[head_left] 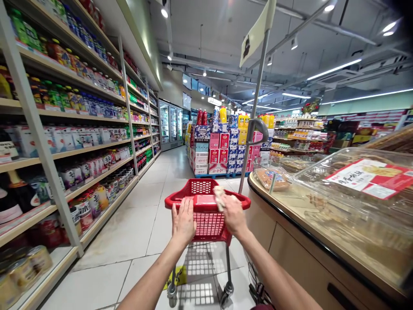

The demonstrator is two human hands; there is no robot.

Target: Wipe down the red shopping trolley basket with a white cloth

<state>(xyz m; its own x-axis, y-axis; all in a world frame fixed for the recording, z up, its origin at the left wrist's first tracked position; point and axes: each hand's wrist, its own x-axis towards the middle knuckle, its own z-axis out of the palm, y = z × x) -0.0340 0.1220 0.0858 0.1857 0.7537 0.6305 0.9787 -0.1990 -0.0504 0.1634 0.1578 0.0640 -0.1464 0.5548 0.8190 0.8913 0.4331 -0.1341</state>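
A red plastic shopping cart [209, 232] on thin metal legs stands right in front of me. My left hand [184, 221] is at the left part of its handle, fingers close together over the bar and thumb lower down. In my right hand [235, 215] is a crumpled pale cloth [220, 198], pressed against the right part of the handle. The fingertips of this hand are partly hidden by the cloth. Between the hands, a lighter pink-red panel [204, 199] shows on the handle.
Drink shelves [84, 112] line the left side. On the right, a counter [290, 232] carries clear food boxes [364, 176], close to the cart. A metal pole [254, 107] with a flag rises by the cart. Stacked cartons [219, 150] stand ahead; cables [258, 288] lie below.
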